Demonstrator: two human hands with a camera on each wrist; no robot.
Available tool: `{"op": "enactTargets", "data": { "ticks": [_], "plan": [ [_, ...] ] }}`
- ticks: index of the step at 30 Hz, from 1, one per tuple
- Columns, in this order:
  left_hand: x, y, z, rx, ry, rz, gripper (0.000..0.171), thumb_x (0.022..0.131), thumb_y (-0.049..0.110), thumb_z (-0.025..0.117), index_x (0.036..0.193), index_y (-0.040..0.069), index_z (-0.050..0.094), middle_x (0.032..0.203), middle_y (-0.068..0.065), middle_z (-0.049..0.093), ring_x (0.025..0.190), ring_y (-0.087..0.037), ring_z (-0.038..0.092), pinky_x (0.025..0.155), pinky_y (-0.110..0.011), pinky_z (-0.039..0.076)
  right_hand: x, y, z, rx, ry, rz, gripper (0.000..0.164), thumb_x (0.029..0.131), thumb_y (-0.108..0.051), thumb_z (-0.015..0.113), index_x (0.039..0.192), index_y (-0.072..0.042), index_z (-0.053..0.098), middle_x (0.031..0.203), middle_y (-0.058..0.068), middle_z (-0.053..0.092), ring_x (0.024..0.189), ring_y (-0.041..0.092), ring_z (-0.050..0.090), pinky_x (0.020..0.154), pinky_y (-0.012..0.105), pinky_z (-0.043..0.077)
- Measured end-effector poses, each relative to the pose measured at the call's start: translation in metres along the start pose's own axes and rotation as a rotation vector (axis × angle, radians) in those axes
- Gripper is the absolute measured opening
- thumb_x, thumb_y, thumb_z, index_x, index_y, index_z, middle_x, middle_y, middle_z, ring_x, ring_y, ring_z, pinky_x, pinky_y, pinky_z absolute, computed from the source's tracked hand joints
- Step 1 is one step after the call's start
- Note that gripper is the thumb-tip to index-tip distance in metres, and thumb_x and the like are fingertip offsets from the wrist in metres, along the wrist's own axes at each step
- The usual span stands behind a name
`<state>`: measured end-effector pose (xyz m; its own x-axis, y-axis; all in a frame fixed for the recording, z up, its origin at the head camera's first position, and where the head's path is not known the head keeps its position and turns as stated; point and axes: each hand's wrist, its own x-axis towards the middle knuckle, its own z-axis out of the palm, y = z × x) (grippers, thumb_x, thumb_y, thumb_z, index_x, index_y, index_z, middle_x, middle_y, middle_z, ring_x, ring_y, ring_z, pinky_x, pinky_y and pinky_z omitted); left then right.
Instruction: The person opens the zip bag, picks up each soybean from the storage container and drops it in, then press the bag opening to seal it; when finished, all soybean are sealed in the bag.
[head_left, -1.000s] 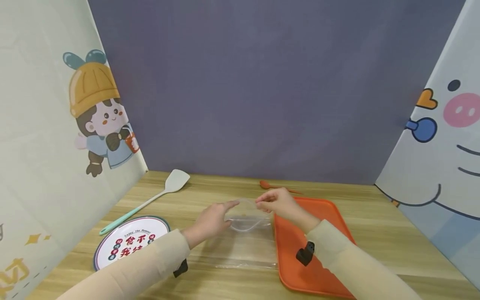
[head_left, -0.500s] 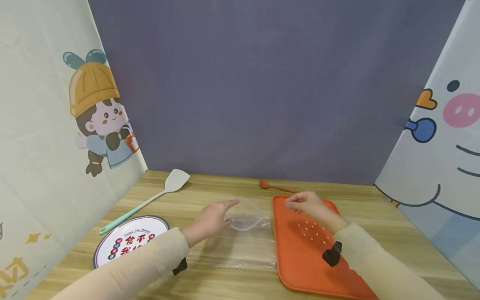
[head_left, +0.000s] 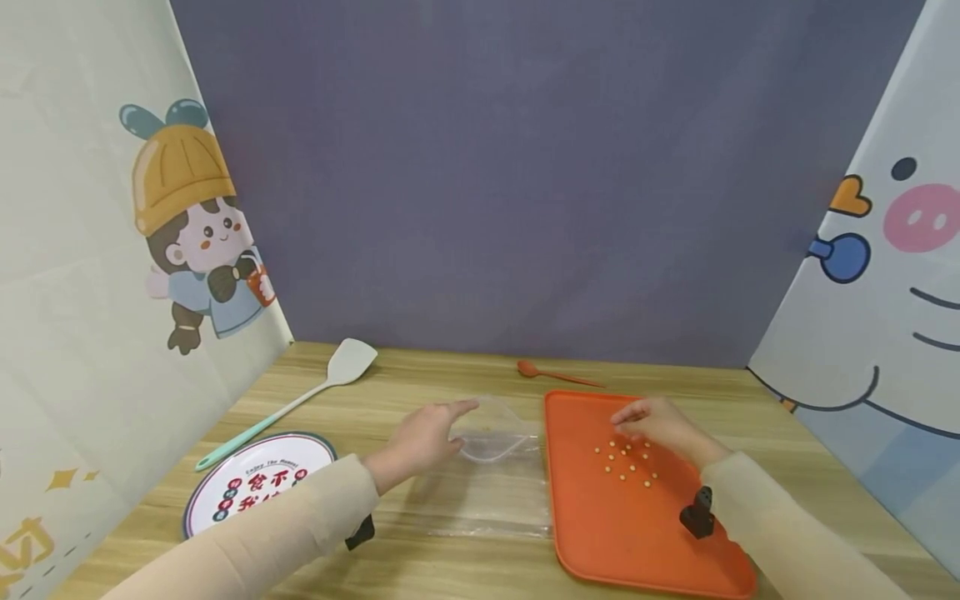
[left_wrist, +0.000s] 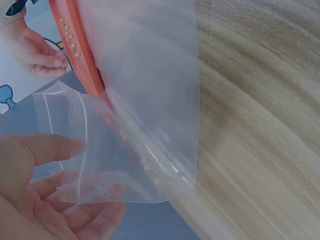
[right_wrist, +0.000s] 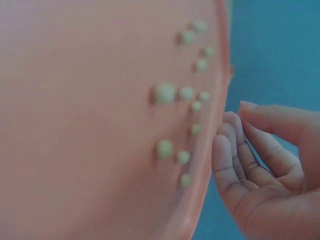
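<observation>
My left hand [head_left: 420, 442] holds the mouth of a clear zip-lock bag [head_left: 487, 492], thumb on one side of the zip strip and fingers under the other. The bag lies toward the tray, and a few small pale beans [left_wrist: 146, 165] show low in it in the left wrist view. Over the orange tray [head_left: 600, 533] hovers my right hand [head_left: 663, 429], thumb and fingertips close together, nothing visible between them. Just below those fingertips, several round pale-yellow beans [head_left: 632, 468] lie scattered on the tray.
A white plate [head_left: 318, 454] with red lettering lies at the left, partly under my left sleeve. Behind it is a turner [head_left: 348, 362] with a mint handle. A small orange spoon [head_left: 551, 375] lies beyond the tray. Printed side walls and a grey back wall enclose the table.
My right hand has moved from the bag's mouth rightward to above the beans on the tray. My left hand keeps its hold on the bag in the same place.
</observation>
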<state>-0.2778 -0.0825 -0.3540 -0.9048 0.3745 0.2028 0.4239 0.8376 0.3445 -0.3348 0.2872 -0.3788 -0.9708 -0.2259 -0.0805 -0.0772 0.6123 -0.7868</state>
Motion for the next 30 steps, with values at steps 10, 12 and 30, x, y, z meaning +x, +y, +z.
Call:
{"op": "enactTargets", "data": {
  "ticks": [10, 12, 30],
  "plan": [
    [-0.002, 0.0, 0.001, -0.031, -0.007, 0.002, 0.061, 0.081, 0.006, 0.072, 0.138, 0.013, 0.053, 0.122, -0.017, 0.066, 0.045, -0.01, 0.031, 0.04, -0.023, 0.032, 0.006, 0.009, 0.001, -0.051, -0.096, -0.076, 0.026, 0.082, -0.005, 0.073, 0.105, 0.006, 0.069, 0.097, 0.013, 0.071, 0.08, 0.021, 0.066, 0.068, 0.036, 0.055],
    [-0.002, 0.0, 0.001, -0.033, -0.009, 0.002, 0.061, 0.081, 0.005, 0.072, 0.138, 0.012, 0.053, 0.118, -0.017, 0.067, 0.044, -0.009, 0.031, 0.04, -0.022, 0.031, 0.007, 0.01, 0.002, -0.052, -0.103, -0.075, 0.025, 0.081, -0.005, 0.075, 0.103, 0.005, 0.069, 0.093, 0.011, 0.072, 0.078, 0.02, 0.066, 0.067, 0.035, 0.055],
    [-0.002, -0.004, 0.004, -0.044, -0.007, 0.009, 0.062, 0.08, 0.004, 0.072, 0.138, 0.012, 0.053, 0.111, -0.018, 0.069, 0.043, -0.007, 0.031, 0.038, -0.02, 0.031, 0.015, 0.012, 0.004, -0.161, -0.067, -0.081, 0.015, 0.084, -0.013, 0.074, 0.093, -0.001, 0.073, 0.082, 0.004, 0.07, 0.069, 0.016, 0.057, 0.061, 0.031, 0.049]
  ]
}}
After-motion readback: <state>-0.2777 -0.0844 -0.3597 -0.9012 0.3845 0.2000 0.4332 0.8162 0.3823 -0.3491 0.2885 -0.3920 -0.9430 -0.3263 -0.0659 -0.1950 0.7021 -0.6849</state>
